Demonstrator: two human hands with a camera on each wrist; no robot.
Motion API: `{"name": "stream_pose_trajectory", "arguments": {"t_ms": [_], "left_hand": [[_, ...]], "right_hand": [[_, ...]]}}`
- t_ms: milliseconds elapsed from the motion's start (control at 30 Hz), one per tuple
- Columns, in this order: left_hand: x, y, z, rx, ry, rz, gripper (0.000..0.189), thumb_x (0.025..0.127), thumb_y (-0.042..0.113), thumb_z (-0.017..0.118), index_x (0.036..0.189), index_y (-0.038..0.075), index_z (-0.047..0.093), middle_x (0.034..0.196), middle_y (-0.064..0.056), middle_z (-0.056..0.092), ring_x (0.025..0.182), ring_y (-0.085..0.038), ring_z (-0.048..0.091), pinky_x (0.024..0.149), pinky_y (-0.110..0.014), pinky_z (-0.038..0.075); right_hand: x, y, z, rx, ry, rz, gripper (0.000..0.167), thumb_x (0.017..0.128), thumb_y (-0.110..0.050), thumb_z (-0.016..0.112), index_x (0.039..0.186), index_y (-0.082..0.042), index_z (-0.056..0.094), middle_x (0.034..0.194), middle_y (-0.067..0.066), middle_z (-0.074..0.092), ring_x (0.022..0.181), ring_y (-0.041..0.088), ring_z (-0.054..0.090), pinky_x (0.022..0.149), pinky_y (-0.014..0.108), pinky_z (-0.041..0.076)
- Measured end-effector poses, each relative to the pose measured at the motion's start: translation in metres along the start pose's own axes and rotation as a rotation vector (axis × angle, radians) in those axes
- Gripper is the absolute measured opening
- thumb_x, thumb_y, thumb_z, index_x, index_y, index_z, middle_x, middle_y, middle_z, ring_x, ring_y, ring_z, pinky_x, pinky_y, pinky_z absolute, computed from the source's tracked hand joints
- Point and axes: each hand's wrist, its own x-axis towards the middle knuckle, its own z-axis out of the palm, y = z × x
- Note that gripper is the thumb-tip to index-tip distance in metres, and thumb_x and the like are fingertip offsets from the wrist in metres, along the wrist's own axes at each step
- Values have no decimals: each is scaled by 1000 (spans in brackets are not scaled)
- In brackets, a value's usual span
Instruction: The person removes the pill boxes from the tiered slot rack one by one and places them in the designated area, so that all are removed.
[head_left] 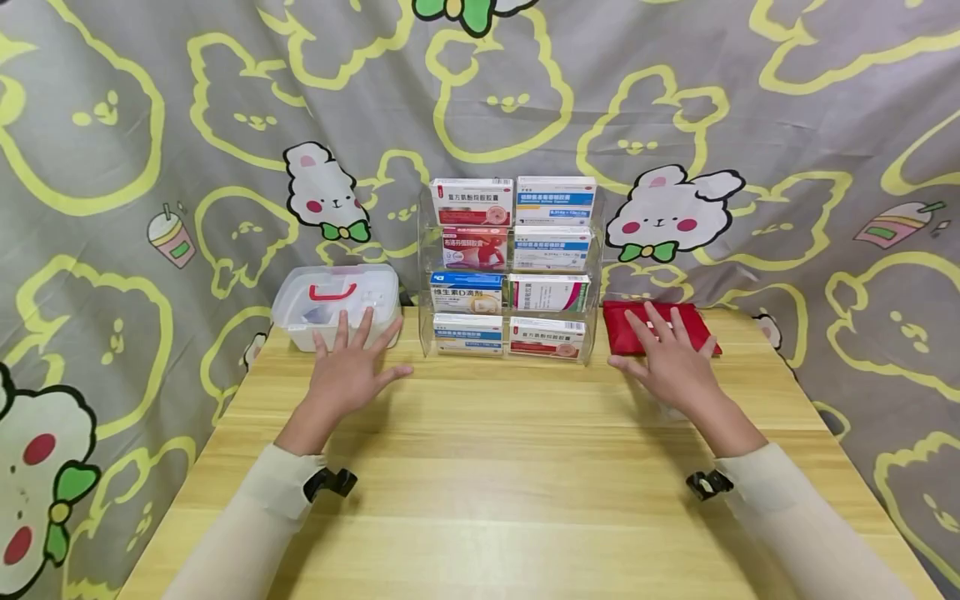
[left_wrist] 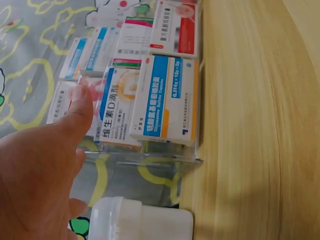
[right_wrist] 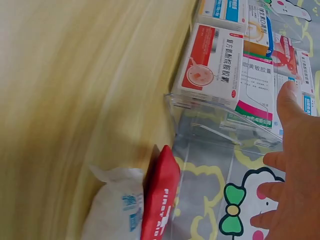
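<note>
The left hand [head_left: 347,373] and right hand [head_left: 677,371] spread their fingers wide, partly blocking the head view of one lidded plastic box [head_left: 300,307] and one red pouch [right_wrist: 161,192]; one white packet [right_wrist: 119,207] lies beside the pouch; between hands, one clear rack [head_left: 423,333] bears eight medicine boxes [head_left: 467,293].

Rack [head_left: 425,332] and tub [head_left: 300,312] look plastic, the tabletop [head_left: 480,467] smooth wood, the backdrop [head_left: 390,108] cloth.
</note>
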Motion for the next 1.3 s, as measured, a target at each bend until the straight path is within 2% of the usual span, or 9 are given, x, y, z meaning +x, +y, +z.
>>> {"name": "stream_pose_trajectory", "arguments": {"t_ms": [267, 567, 733, 1000, 1133, 1300], "left_hand": [[12, 3, 3, -64, 41, 17, 92, 90, 88, 29, 166, 42, 4, 174, -14, 2, 156, -48, -9, 115, -77, -4], [27, 8, 4, -121, 83, 59, 89, 96, 80, 33, 167, 35, 3, 173, -17, 6, 156, -49, -1, 119, -73, 7], [35, 12, 4, -177, 74, 67, 86, 98, 78, 32, 166, 37, 0, 173, -14, 4, 157, -47, -2, 120, -72, 7], [47, 14, 6, -265, 92, 104, 77, 105, 66, 36, 166, 37, -1, 173, -15, 6, 157, -48, 3, 120, -71, 8], [54, 16, 7, -303, 99, 122, 76, 107, 62, 35, 167, 33, -1, 173, -13, 4, 157, -47, 3, 120, -71, 8], [60, 21, 6, -330, 124, 115, 74, 109, 51, 42, 167, 32, 0, 173, -14, 6, 158, -45, 4, 121, -70, 7]], "right_hand": [[10, -8, -11, 17, 12, -21, 94, 94, -65, 62, 166, -18, 23, 172, 21, 8, 155, 51, -5, 100, 89, -10], [21, -21, -20, 14, 7, -29, 98, 92, -75, 52, 166, -19, 21, 172, 20, 6, 156, 48, -7, 102, 87, -10], [27, -29, -23, 14, 4, -46, 98, 92, -76, 52, 166, -21, 22, 173, 18, 6, 157, 46, -9, 104, 86, -8], [32, -47, -23, 4, 32, -81, 90, 93, -61, 65, 165, -21, 28, 172, 18, 11, 157, 47, -2, 107, 85, -6], [33, -56, -23, 3, 39, -106, 91, 94, -63, 64, 165, -21, 27, 172, 18, 13, 157, 47, 1, 109, 83, -1], [35, -70, -22, 8, 35, -151, 90, 95, -64, 62, 165, -20, 27, 173, 15, 13, 158, 43, 0, 113, 80, 0]]}}
